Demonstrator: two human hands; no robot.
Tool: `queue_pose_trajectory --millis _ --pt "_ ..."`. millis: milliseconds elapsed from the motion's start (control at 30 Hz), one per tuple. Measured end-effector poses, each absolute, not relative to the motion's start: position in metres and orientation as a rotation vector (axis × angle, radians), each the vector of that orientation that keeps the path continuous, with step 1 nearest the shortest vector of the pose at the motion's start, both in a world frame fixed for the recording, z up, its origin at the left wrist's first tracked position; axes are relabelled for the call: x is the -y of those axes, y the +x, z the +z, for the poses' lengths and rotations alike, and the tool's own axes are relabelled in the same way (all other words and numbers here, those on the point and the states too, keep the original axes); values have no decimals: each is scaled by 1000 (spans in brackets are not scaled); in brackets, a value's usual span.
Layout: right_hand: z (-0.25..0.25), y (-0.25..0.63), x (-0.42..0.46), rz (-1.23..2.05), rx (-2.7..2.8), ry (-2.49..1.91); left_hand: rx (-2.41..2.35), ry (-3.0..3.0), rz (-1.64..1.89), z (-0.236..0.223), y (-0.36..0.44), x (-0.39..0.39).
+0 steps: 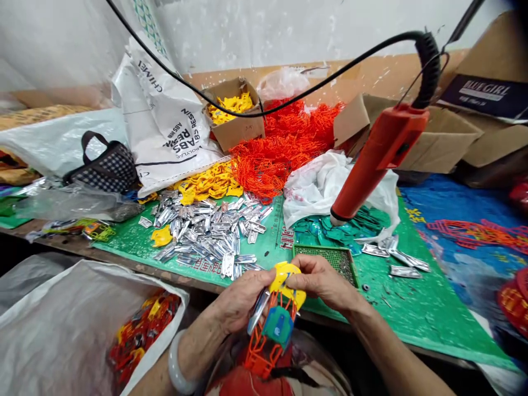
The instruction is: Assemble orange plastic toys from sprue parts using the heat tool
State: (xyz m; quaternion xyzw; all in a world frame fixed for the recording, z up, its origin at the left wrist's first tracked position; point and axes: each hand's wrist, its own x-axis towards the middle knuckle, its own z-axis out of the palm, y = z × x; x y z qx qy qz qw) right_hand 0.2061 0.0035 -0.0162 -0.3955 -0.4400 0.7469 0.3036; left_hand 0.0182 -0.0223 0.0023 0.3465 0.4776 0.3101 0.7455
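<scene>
My left hand [241,300] grips a partly built plastic toy above my lap, its thumb on the left edge of a yellow plate [297,298]. My right hand [328,280] pinches the same plate from the right, fingers bent over its top. Below the plate hangs an orange lattice frame [259,355], with a green plastic piece [277,324] on it. A shiny silver strip [259,311] sticks out beside my left fingers. Whether a small part sits under my right fingertips is hidden.
A red electric screwdriver [367,165] hangs from a cable above a green screw tray [325,254]. Around them lie silver parts [214,228], yellow plates [212,181], orange frames [268,165] and green pieces [346,228]. A white sack [74,313] with red-yellow pieces stands lower left.
</scene>
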Motion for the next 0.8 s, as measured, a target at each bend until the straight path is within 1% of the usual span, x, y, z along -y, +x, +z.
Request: queue_pose_trajectory --millis 200,367,600,800 --pt "-23 206 4 1903 1230 -1152 -1064 647 650 -5 24 25" --pt "-23 207 7 1826 1343 -1182 -1008 685 590 -7 21 22" --pt "-27 199 16 1279 1706 -1211 -995 767 439 -19 5 18" --pt "-25 191 23 1197 1739 -1140 -1039 812 366 -25 -3 20"
